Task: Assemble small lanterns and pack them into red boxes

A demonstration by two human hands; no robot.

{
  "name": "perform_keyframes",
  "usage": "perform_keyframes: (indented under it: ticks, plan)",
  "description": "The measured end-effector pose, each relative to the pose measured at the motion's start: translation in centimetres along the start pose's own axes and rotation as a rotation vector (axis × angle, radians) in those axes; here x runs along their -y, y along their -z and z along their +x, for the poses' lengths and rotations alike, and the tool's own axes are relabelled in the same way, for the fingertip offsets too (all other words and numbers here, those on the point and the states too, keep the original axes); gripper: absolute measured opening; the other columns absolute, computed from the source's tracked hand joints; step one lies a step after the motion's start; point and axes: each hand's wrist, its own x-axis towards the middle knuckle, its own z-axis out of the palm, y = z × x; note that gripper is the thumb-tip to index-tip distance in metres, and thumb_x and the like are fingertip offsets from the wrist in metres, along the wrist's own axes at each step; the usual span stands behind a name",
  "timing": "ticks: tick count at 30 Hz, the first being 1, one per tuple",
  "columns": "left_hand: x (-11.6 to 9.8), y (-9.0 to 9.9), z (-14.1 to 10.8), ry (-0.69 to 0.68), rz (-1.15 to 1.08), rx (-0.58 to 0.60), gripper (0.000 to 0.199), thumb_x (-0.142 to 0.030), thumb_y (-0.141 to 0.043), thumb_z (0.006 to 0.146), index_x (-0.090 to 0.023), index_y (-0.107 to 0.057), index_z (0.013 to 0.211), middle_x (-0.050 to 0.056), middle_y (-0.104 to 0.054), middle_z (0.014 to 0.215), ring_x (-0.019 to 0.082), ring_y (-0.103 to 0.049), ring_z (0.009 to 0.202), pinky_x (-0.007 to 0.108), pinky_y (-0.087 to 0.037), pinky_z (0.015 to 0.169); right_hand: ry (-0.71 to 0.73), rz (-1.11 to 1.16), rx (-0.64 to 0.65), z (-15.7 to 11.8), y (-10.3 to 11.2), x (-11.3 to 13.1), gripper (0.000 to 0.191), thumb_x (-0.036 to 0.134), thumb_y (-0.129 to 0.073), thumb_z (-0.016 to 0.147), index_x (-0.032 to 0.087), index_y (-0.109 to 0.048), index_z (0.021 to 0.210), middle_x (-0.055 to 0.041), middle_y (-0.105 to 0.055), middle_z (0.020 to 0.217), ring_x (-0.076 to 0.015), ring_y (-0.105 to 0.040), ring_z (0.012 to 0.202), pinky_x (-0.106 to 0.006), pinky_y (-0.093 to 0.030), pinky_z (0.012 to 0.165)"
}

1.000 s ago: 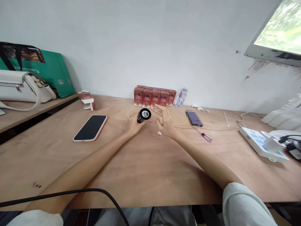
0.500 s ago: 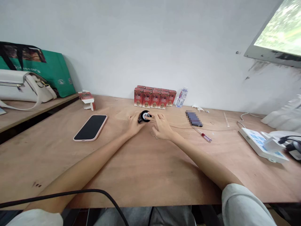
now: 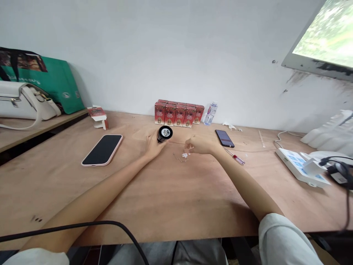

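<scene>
My left hand (image 3: 154,145) is wrapped round a small black cylinder (image 3: 165,133) with a white printed disc on its top. To the right, my right hand (image 3: 199,144) hovers low over the wooden table with its fingers curled downward; whether anything is between the fingertips is too small to tell. Just below those fingertips lie a small white piece (image 3: 184,155) and a thin chain (image 3: 178,158). Behind both hands, several red printed boxes (image 3: 179,115) stand in rows near the wall.
A phone (image 3: 102,150) lies at left, near an open red-and-white box (image 3: 98,117). On the right are a clear bottle (image 3: 210,113), another phone (image 3: 224,138), a screwdriver (image 3: 235,156) and a power strip (image 3: 300,168). A black cable (image 3: 110,222) crosses the front.
My right hand has moved off the black cylinder, to the right and down toward the thin chain. The cylinder's printed top and the small white piece now show. The view has shifted slightly.
</scene>
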Motion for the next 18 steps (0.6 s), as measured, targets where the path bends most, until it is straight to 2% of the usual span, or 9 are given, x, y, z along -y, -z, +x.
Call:
perform_keyframes:
  ticks: [5, 8, 10, 15, 18]
  plan:
    - [0.2, -0.2, 0.0, 0.021, -0.034, 0.014, 0.055, -0.036, -0.071, 0.071, -0.019, -0.046, 0.117, 0.009, -0.065, 0.108, 0.027, -0.061, 0.102, 0.041, -0.041, 0.09, 0.113, 0.069, 0.064, 1.5, -2.4, -0.4, 0.02, 0.013, -0.066, 0.069, 0.022, -0.073, 0.086, -0.0032, -0.073, 0.087, -0.0178, -0.065, 0.081, -0.024, -0.043, 0.066]
    - [0.3, -0.3, -0.1, 0.009, 0.003, 0.016, 0.053, -0.038, -0.072, 0.071, -0.019, -0.048, 0.114, 0.009, -0.065, 0.106, 0.027, -0.061, 0.101, 0.042, -0.04, 0.091, 0.145, 0.127, 0.088, 2.0, -3.1, -0.6, 0.028, 0.007, -0.064, 0.066, 0.023, -0.074, 0.087, -0.0017, -0.073, 0.088, -0.0159, -0.065, 0.078, -0.023, -0.044, 0.065]
    - [0.3, -0.3, -0.1, -0.001, 0.025, 0.014, 0.051, -0.039, -0.073, 0.07, -0.019, -0.049, 0.111, 0.009, -0.066, 0.105, 0.027, -0.061, 0.099, 0.041, -0.04, 0.089, 0.138, 0.125, 0.07, 2.0, -3.0, -0.5, 0.031, 0.003, -0.06, 0.066, 0.022, -0.074, 0.087, -0.002, -0.073, 0.084, -0.015, -0.065, 0.074, -0.023, -0.043, 0.064]
    - [0.3, -0.2, -0.1, -0.015, 0.032, 0.014, 0.049, -0.039, -0.072, 0.071, -0.02, -0.049, 0.109, 0.008, -0.066, 0.103, 0.027, -0.061, 0.098, 0.04, -0.04, 0.088, 0.151, 0.185, 0.029, 1.5, -2.1, 0.2, 0.021, 0.007, -0.058, 0.071, 0.018, -0.074, 0.079, -0.0031, -0.072, 0.075, -0.0137, -0.064, 0.067, -0.023, -0.044, 0.062]
    - [0.1, -0.1, -0.1, -0.023, 0.027, 0.022, 0.049, -0.04, -0.071, 0.072, -0.02, -0.049, 0.11, 0.008, -0.066, 0.104, 0.027, -0.061, 0.099, 0.04, -0.039, 0.089, 0.157, 0.272, -0.095, 1.2, -1.5, 0.4, 0.013, 0.012, -0.06, 0.073, 0.017, -0.072, 0.074, -0.0041, -0.072, 0.077, -0.0149, -0.065, 0.071, -0.025, -0.047, 0.067]
